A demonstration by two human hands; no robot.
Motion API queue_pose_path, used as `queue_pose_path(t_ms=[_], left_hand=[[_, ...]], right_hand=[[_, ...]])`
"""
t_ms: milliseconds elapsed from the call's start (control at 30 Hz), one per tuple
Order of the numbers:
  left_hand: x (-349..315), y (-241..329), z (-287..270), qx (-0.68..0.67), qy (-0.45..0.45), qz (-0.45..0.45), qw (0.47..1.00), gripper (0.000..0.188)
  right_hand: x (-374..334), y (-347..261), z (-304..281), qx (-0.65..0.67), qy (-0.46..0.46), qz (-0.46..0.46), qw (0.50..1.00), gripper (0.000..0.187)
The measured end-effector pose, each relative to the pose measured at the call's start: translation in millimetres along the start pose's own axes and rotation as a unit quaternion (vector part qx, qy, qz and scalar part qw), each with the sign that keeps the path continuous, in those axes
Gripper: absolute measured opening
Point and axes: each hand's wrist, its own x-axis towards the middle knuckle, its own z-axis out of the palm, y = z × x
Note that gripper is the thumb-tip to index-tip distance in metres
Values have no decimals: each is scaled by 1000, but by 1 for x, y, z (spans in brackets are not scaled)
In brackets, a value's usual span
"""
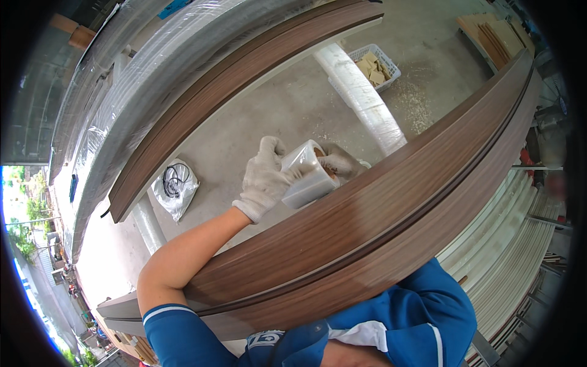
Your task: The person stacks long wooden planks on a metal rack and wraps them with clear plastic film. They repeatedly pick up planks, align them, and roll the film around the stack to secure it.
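Note:
A roll of clear plastic film (306, 186) with a brown cardboard core is held just past the far edge of a long brown wood-grain board (293, 244). My left hand (263, 177), in a pale work glove, reaches over the board and grips the roll's left side with curled fingers. At the core's open end on the right, my gloved right hand (342, 162) closes around the roll. The board hides my right forearm. It lies crosswise in front of my body, with a dark groove along its length.
Another brown board (244, 79) lies beyond, beside film-wrapped lengths (147, 79). A film-wrapped crossbar (364, 101) spans between the boards. On the floor are a white basket (382, 67) of wood pieces and a white bag (176, 189) with black cord. Pale strips (501, 226) are stacked at right.

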Motion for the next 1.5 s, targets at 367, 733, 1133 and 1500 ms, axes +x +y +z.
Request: queue_pose_path(t_ms=[367, 733, 1133, 1500], left_hand=[[-9, 15, -5, -272, -80, -15, 959, 18], [-26, 81, -52, -334, -272, 177, 885, 18], [-45, 94, -64, -149, -226, 179, 946, 19], [-76, 83, -67, -127, -149, 232, 953, 16]], right_hand=[[-28, -33, -22, -22, -94, -73, 993, 25], [-115, -19, 33, -377, 55, -218, 899, 32], [-222, 46, 45, -421, 184, -216, 862, 30], [-256, 68, 96, -636, 266, -324, 648, 29]])
